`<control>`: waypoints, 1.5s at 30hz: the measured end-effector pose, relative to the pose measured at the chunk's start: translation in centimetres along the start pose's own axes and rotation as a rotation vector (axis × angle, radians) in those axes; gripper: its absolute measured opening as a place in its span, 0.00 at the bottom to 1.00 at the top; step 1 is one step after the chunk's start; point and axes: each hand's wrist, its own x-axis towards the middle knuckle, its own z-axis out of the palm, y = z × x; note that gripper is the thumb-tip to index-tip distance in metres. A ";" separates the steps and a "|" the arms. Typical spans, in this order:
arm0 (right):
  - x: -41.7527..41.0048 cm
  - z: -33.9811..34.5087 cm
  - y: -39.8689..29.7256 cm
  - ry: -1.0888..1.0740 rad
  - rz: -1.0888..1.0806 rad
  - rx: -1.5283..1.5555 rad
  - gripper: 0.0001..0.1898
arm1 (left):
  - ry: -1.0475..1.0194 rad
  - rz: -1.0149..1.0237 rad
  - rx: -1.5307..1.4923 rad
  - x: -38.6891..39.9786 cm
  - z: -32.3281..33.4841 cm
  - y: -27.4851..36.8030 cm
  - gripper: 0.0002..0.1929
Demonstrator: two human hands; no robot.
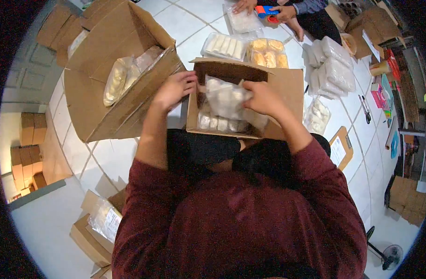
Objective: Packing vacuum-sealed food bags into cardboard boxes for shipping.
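A small cardboard box [286,87] stands upright in front of my lap with its top flaps spread. My right hand [263,97] pinches a clear plastic pack of pale, rounded pieces [221,97] at its right side, inside the box mouth. The pack is slightly blurred. Below it in the box, a row of white wrapped pieces [214,123] shows partly; the rest of the contents is hidden. My left hand [176,89] has its fingertips at the box's left upper edge, holding no pack. Left of that hand leans a large open carton [105,45] containing bagged pale goods [120,78].
Beyond the box lie a tray of white rolls [224,46] and a pack of golden pieces [268,52]. Another person's hand [285,14] holds a blue tape dispenser [265,11]. Rightward are stacked white packs [333,66], a marker [365,110] and a clipboard [343,148].
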 end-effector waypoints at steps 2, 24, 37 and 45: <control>2.7 2.6 -0.4 -0.235 0.005 0.000 0.28 | 0.255 0.112 -0.031 -2.4 0.0 0.5 0.15; -16.6 6.9 34.2 0.336 1.081 0.639 0.42 | -0.133 -0.285 1.633 2.3 6.0 -6.7 0.42; -16.6 8.8 37.0 0.373 0.863 1.365 0.16 | -0.165 -0.065 1.654 2.3 6.0 -6.8 0.55; -18.2 -2.5 29.9 0.673 0.739 0.558 0.33 | -0.276 -0.312 1.127 5.7 5.1 -6.8 0.44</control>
